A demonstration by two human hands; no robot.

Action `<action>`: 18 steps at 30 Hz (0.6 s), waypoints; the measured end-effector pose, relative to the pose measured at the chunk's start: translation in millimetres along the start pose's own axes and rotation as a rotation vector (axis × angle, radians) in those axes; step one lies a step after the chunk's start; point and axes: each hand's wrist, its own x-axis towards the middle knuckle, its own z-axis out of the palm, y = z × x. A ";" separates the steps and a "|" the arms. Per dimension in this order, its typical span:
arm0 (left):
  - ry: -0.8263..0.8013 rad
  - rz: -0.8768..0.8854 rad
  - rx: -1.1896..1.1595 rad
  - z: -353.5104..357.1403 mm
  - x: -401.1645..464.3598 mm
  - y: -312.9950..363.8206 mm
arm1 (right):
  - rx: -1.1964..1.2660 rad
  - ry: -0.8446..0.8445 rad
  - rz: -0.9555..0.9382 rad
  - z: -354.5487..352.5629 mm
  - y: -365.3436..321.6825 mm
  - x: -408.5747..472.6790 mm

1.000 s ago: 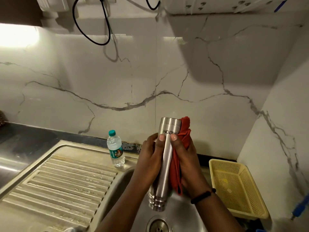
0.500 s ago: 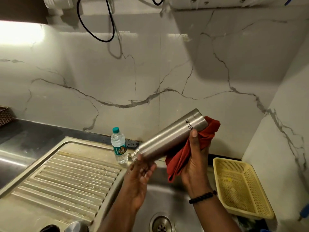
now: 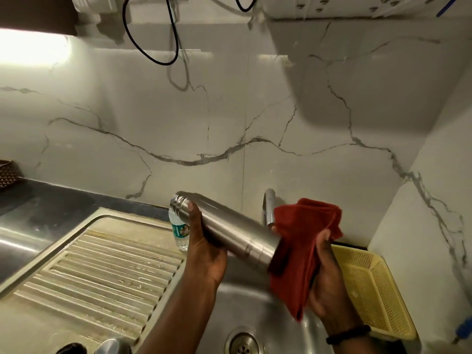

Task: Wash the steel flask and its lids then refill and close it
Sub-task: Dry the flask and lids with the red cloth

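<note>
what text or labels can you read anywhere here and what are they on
No text reads clearly in the head view.
Steel flask: no lettering shows on the side facing the camera.
Plastic water bottle: a green and white printed label, too small and partly hidden to read.
Yellow basket: no text.

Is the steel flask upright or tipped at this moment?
Tipped. The steel flask lies slanted over the sink, mouth up-left in the left hand, base against the red cloth.
</note>
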 end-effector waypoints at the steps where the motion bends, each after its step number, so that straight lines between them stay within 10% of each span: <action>1: 0.020 -0.011 0.076 -0.3 -0.5 -0.3 | -0.108 0.010 -0.028 1.8 -4.0 -1.0; 8: -0.138 -0.029 0.561 -3.6 -35.8 -20.0 | -1.314 -0.347 -0.240 64.7 21.3 0.3; 18: -0.444 0.160 1.055 -8.5 -28.4 -0.4 | -0.378 0.033 -0.056 72.7 -3.3 24.9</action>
